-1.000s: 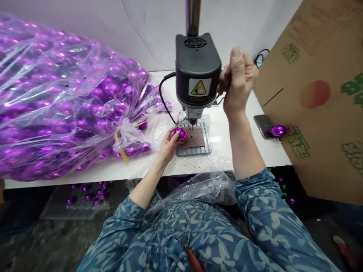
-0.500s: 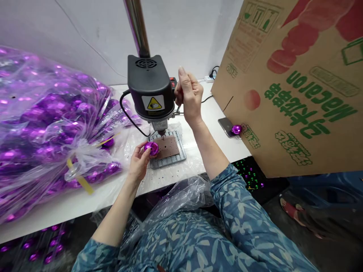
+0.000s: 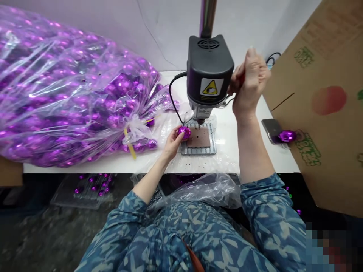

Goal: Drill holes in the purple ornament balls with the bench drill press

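A shiny purple faceted ball [image 3: 184,132] is pinched in the fingers of my left hand [image 3: 172,142], at the left edge of the drill press base [image 3: 198,152]. On that base lies a brown board [image 3: 202,140] with a dark hole and scattered chips. The black drill press head [image 3: 210,64] stands above, its bit [image 3: 199,127] over the board and apart from the ball. My right hand [image 3: 252,81] is closed, thumb up, at the right side of the drill head, around what looks like its feed handle, mostly hidden by the fingers.
A large clear bag of purple balls [image 3: 70,94] fills the table's left. On the right, a phone [image 3: 271,130] and another purple ball [image 3: 287,136] lie beside a tall cardboard box [image 3: 320,151]. Plastic film [image 3: 204,190] hangs at the front edge. More purple balls [image 3: 93,183] sit below, left.
My head view has swung left, so the drill press and both hands appear farther right. The left hand still holds the ball beside the board; the right hand stays by the drill head.
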Demonstrator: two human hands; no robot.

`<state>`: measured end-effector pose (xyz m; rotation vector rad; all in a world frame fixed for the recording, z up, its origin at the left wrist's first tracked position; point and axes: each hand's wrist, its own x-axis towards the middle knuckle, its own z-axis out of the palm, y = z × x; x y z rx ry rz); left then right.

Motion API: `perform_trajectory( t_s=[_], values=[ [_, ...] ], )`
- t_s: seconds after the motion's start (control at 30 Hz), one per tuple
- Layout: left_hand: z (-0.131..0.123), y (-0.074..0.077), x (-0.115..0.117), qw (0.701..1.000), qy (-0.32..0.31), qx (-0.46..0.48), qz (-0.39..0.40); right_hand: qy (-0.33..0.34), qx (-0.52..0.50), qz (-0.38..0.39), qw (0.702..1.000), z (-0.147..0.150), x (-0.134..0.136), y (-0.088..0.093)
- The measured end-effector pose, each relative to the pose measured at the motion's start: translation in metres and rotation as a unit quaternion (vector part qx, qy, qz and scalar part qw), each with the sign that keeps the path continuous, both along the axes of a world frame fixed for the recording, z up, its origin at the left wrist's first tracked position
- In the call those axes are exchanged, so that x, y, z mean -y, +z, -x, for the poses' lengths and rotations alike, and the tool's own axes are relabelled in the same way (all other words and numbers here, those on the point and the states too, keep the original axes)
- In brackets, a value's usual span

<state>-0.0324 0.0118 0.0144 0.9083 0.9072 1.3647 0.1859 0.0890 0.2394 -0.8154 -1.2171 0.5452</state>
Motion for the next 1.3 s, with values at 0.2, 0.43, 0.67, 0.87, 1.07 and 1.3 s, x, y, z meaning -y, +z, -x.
perform_trajectory(
  t_s=[0.2,0.43,0.67,0.87,1.07,1.3],
  values=[
    [-0.005,0.009,-0.004,0.999,-0.018,0.012,0.035,0.002,-0.023,-0.021,1.000,0.006,0.009,0.010],
    [-0.009,0.009,-0.006,0.999,-0.027,0.013,0.041,-0.001,-0.035,-0.015,0.999,0.009,0.013,0.017],
    [-0.008,0.000,-0.015,0.999,-0.002,-0.040,0.018,0.011,-0.046,-0.046,0.998,0.009,0.011,0.015],
    [-0.008,-0.008,-0.020,0.998,0.003,-0.066,0.002,0.029,-0.044,-0.077,0.996,0.007,0.005,0.009],
    [-0.007,-0.011,-0.024,0.992,-0.018,-0.114,-0.054,0.037,-0.044,-0.093,0.994,0.005,0.002,0.007],
    [-0.009,-0.022,-0.033,0.964,-0.031,-0.235,-0.119,0.028,-0.048,-0.079,0.995,0.004,-0.002,0.005]
  ],
)
